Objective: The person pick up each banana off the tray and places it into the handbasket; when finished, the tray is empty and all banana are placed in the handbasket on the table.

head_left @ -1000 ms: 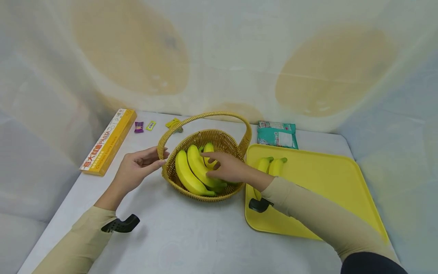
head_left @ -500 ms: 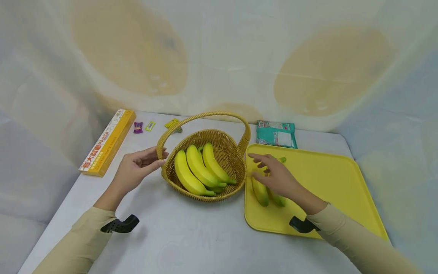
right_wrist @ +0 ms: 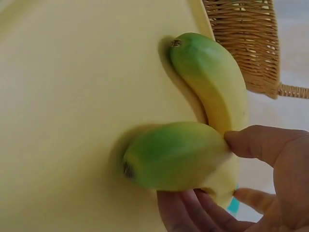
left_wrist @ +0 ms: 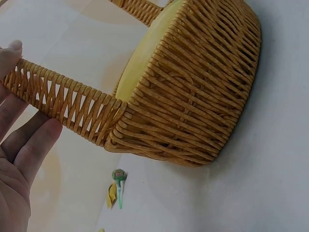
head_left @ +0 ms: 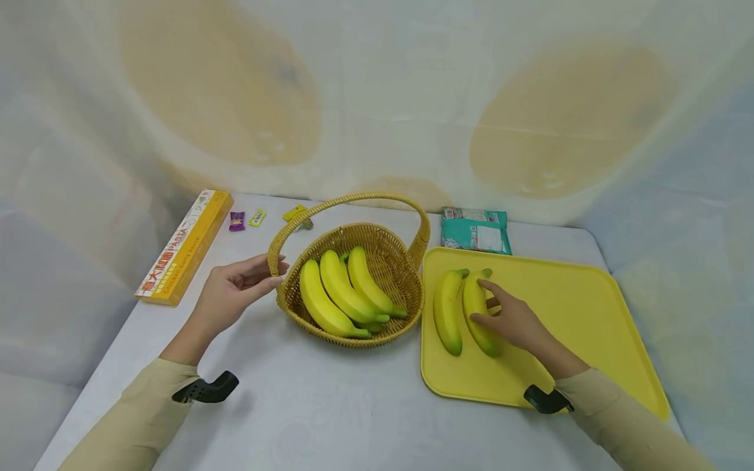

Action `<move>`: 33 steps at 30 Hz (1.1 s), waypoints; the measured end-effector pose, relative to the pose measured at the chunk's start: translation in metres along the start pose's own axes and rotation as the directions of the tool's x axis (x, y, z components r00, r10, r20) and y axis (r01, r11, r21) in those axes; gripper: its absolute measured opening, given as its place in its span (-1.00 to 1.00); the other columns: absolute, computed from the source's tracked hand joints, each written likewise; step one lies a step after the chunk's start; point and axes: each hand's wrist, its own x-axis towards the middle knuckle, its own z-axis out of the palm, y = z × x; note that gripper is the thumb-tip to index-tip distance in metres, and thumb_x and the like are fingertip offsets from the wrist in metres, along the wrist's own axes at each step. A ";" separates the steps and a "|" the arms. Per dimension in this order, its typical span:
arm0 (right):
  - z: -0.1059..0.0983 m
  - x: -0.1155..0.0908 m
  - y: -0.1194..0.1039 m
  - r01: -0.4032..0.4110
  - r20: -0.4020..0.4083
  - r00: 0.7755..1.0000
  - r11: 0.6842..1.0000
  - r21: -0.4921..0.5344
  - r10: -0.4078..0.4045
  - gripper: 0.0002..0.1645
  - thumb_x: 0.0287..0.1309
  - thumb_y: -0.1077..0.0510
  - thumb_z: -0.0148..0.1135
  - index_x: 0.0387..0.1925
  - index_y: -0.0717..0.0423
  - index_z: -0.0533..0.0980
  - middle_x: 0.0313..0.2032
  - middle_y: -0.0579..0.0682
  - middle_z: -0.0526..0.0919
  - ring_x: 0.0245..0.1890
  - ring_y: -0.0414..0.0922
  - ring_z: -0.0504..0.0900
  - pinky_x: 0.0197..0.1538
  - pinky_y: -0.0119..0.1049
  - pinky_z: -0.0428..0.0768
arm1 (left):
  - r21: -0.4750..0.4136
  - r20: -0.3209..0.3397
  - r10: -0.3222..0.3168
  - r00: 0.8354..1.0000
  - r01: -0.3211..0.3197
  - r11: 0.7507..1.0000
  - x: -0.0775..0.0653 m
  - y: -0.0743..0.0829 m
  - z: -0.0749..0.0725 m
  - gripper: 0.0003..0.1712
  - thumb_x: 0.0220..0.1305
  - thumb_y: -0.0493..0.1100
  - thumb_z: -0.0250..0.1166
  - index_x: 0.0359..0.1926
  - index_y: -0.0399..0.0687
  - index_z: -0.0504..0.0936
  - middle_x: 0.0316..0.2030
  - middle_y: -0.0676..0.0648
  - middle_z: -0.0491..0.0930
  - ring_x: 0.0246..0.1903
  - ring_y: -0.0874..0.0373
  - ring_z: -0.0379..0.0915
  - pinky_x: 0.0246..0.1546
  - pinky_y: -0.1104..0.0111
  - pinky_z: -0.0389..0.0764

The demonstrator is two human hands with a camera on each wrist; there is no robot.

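Note:
My left hand [head_left: 226,294] holds the left side of the wicker basket's handle, with thumb and fingers on either side of the woven strip in the left wrist view. The basket [head_left: 391,261] stands mid-table, and several yellow bananas [head_left: 326,304] lie in it. Two more bananas are on the yellow tray [head_left: 565,314] to the right. My right hand [head_left: 515,320] grips the right-hand banana [right_wrist: 178,154], thumb on one side and fingers on the other. Beside it lies the other banana [head_left: 449,314], its tip greenish.
A yellow-and-white pasta box [head_left: 185,245] lies at the left. Small wrapped candies, one purple [head_left: 237,221] and one yellow [head_left: 257,218], sit near the back edge. Behind the basket is a lollipop [left_wrist: 118,186]. A teal packet [head_left: 476,230] lies behind the tray.
My right hand has moved right, out of the basket and over the tray, and now grips the right-hand banana. One banana has been left in the basket. My left hand stays on the handle.

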 end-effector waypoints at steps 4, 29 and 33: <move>-0.006 -0.009 0.001 0.008 0.014 1.000 1.000 0.017 -0.008 -0.07 0.34 -0.05 0.32 0.55 0.13 0.13 0.13 0.37 0.57 0.04 0.22 0.65 -0.12 -0.06 0.70 | 0.002 -0.001 0.003 1.000 -0.003 1.000 0.000 -0.001 0.001 -0.58 0.38 -0.19 0.37 0.22 -0.14 0.65 0.03 -0.19 0.72 0.01 0.17 0.69 0.02 0.50 0.63; -0.017 0.025 -0.136 0.365 0.298 0.842 0.882 0.298 -0.449 -0.22 0.42 -0.06 0.24 0.56 -0.28 0.19 0.27 0.01 0.51 0.21 0.00 0.54 0.23 0.01 0.54 | 0.025 -0.011 0.000 1.000 0.001 1.000 -0.002 0.000 0.000 -0.56 0.38 -0.17 0.37 0.23 -0.17 0.64 0.03 -0.18 0.72 -0.03 0.29 0.68 -0.01 0.51 0.64; 0.004 0.059 -0.152 0.345 0.295 0.853 0.890 0.298 -0.430 -0.22 0.43 -0.02 0.24 0.56 -0.24 0.18 0.35 0.04 0.45 0.29 0.01 0.49 0.24 -0.03 0.57 | 0.029 -0.012 0.003 1.000 -0.003 1.000 -0.001 0.001 0.001 -0.55 0.38 -0.17 0.38 0.23 -0.20 0.63 0.02 -0.19 0.72 -0.05 0.30 0.68 -0.01 0.51 0.64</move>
